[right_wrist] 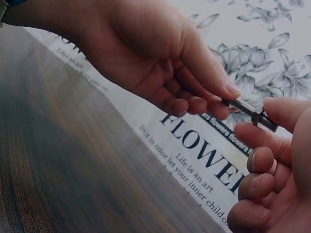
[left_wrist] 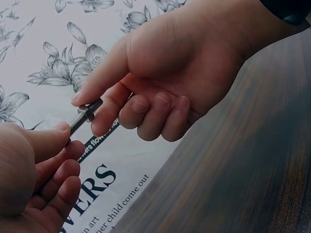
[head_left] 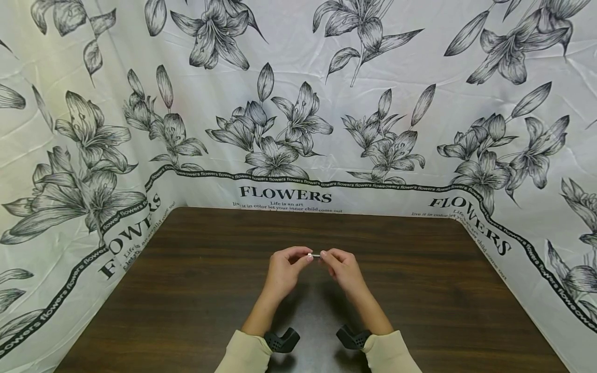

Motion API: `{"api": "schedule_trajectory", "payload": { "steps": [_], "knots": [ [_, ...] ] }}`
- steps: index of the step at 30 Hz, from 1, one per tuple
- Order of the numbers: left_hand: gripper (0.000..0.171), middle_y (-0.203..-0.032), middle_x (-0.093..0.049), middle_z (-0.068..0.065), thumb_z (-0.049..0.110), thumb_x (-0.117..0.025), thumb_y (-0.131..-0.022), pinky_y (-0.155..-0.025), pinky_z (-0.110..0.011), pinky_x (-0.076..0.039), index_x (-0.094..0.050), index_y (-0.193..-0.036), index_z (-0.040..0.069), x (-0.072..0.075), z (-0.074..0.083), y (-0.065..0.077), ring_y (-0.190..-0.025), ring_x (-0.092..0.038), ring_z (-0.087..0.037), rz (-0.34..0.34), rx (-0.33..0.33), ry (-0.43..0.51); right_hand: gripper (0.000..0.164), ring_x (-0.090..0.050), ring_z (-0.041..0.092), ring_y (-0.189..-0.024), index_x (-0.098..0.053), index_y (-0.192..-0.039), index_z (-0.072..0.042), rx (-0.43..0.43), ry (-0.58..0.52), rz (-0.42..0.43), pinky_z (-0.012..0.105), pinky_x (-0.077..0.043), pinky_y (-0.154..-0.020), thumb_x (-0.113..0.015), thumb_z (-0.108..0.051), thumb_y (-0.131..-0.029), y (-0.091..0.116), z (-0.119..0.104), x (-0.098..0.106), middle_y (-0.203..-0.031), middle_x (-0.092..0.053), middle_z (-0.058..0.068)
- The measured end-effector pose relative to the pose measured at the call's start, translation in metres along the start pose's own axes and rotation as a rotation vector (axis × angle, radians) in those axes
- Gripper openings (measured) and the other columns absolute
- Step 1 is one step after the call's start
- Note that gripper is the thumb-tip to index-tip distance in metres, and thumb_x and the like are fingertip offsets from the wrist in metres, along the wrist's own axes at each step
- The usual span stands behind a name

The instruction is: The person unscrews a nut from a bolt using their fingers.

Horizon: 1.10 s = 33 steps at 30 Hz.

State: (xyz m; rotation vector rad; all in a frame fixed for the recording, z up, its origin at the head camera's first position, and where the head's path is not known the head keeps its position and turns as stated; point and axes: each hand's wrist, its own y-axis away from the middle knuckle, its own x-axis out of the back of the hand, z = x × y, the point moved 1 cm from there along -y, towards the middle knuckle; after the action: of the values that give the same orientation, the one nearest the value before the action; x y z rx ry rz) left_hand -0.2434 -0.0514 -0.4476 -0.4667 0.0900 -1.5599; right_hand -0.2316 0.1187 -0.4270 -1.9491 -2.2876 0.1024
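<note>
Between both hands, a little above the table, a metal bolt (head_left: pixel 315 255) with a threaded shaft lies nearly level. My left hand (head_left: pixel 284 269) pinches one end of it between thumb and fingers, and its fingertips hide that end. A nut (left_wrist: pixel 85 112) sits on the threads toward the other side. My right hand (head_left: pixel 343 268) has its thumb and index finger at the nut, gripping it. Past the nut a short threaded tip (left_wrist: pixel 98 103) sticks out toward the right palm. The other right fingers (right_wrist: pixel 257 187) are curled in below.
A dark brown wooden table (head_left: pixel 210 290) spreads under both hands. White cloth (head_left: pixel 298 129) printed with black flowers and lettering stands round its back and sides. Black wrist cameras (head_left: pixel 282 341) are worn at both cuffs.
</note>
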Motion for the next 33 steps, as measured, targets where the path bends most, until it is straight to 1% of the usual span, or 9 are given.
{"api": "schedule_trajectory", "payload": {
  "steps": [1, 4, 7, 8, 13, 18, 22, 29, 33],
  "knots": [
    [0.009, -0.08, -0.07, 0.002, 0.009, -0.075, -0.085, -0.065, -0.026, -0.05, -0.075, -0.094, 0.009, 0.0001, -0.0001, -0.0001, -0.075, -0.064, -0.027, 0.0, -0.002, 0.003, 0.024, -0.037, 0.009, -0.048, -0.065, -0.087, 0.012, 0.005, -0.011, 0.004, 0.021, -0.03, -0.047, -0.059, -0.01, -0.097, -0.0015, 0.0046, 0.0006, -0.055, -0.043, 0.002],
    [0.008, -0.08, -0.07, 0.002, 0.009, -0.075, -0.085, -0.065, -0.026, -0.05, -0.075, -0.093, 0.009, 0.0003, -0.0004, -0.0003, -0.075, -0.064, -0.026, 0.002, -0.009, 0.008, 0.018, -0.038, 0.01, -0.05, -0.065, -0.089, 0.01, 0.007, -0.031, 0.007, 0.021, -0.031, -0.047, -0.06, -0.007, -0.096, -0.0014, 0.0049, 0.0006, -0.057, -0.044, 0.003],
    [0.008, -0.08, -0.07, 0.002, 0.009, -0.075, -0.085, -0.065, -0.026, -0.05, -0.075, -0.093, 0.009, 0.0005, -0.0004, -0.0003, -0.074, -0.063, -0.022, 0.006, -0.012, 0.002, 0.015, -0.04, 0.01, -0.051, -0.066, -0.093, 0.009, 0.024, -0.035, 0.006, 0.021, -0.032, -0.047, -0.061, -0.006, -0.095, -0.0014, 0.0054, 0.0008, -0.061, -0.046, 0.003],
    [0.009, -0.08, -0.07, 0.002, 0.009, -0.075, -0.085, -0.065, -0.026, -0.05, -0.075, -0.094, 0.009, 0.0006, -0.0003, -0.0003, -0.073, -0.063, -0.019, 0.007, -0.013, -0.001, 0.015, -0.04, 0.01, -0.051, -0.065, -0.095, 0.01, 0.024, -0.036, 0.0, 0.021, -0.033, -0.047, -0.06, -0.004, -0.095, 0.0003, 0.0007, 0.0004, -0.062, -0.046, 0.004],
    [0.01, -0.079, -0.07, 0.001, 0.01, -0.075, -0.085, -0.063, -0.026, -0.049, -0.075, -0.094, 0.007, 0.0012, 0.0006, -0.0001, -0.07, -0.061, -0.013, 0.017, -0.02, -0.017, 0.017, -0.04, 0.009, -0.05, -0.065, -0.105, 0.011, 0.069, -0.059, -0.028, 0.021, -0.033, -0.046, -0.061, 0.0, -0.094, 0.0002, 0.0014, 0.0013, -0.064, -0.047, 0.003],
    [0.009, -0.078, -0.07, 0.001, 0.01, -0.075, -0.085, -0.063, -0.026, -0.049, -0.075, -0.094, 0.008, 0.0017, 0.0, -0.0004, -0.07, -0.061, -0.014, 0.028, -0.007, -0.02, 0.021, -0.039, 0.009, -0.049, -0.063, -0.111, 0.012, 0.138, -0.076, -0.055, 0.02, -0.033, -0.045, -0.061, 0.003, -0.092, -0.0003, 0.0033, 0.0016, -0.063, -0.045, 0.002],
    [0.009, -0.078, -0.07, 0.003, 0.01, -0.075, -0.085, -0.064, -0.027, -0.049, -0.075, -0.094, 0.009, 0.002, -0.0004, -0.0005, -0.07, -0.061, -0.015, 0.03, 0.001, -0.017, 0.021, -0.04, 0.009, -0.049, -0.062, -0.111, 0.013, 0.176, -0.084, -0.065, 0.02, -0.033, -0.045, -0.061, 0.005, -0.092, 0.0001, 0.0046, 0.0015, -0.063, -0.044, 0.001],
    [0.01, -0.078, -0.07, 0.003, 0.009, -0.075, -0.086, -0.064, -0.027, -0.05, -0.075, -0.095, 0.007, 0.0016, -0.0017, -0.0005, -0.07, -0.061, -0.013, 0.024, 0.0, -0.027, 0.018, -0.04, 0.006, -0.05, -0.063, -0.107, 0.017, 0.168, -0.123, -0.061, 0.02, -0.033, -0.046, -0.06, 0.009, -0.091, 0.0016, 0.0051, 0.002, -0.064, -0.047, 0.0],
    [0.01, -0.078, -0.07, 0.003, 0.009, -0.075, -0.086, -0.064, -0.027, -0.05, -0.075, -0.095, 0.007, 0.0016, -0.0009, -0.0007, -0.07, -0.061, -0.012, 0.025, 0.007, -0.022, 0.021, -0.039, 0.007, -0.05, -0.061, -0.111, 0.016, 0.169, -0.121, -0.054, 0.02, -0.032, -0.046, -0.059, 0.006, -0.093, 0.0011, 0.0049, 0.0027, -0.064, -0.046, 0.0]
  ]
}}
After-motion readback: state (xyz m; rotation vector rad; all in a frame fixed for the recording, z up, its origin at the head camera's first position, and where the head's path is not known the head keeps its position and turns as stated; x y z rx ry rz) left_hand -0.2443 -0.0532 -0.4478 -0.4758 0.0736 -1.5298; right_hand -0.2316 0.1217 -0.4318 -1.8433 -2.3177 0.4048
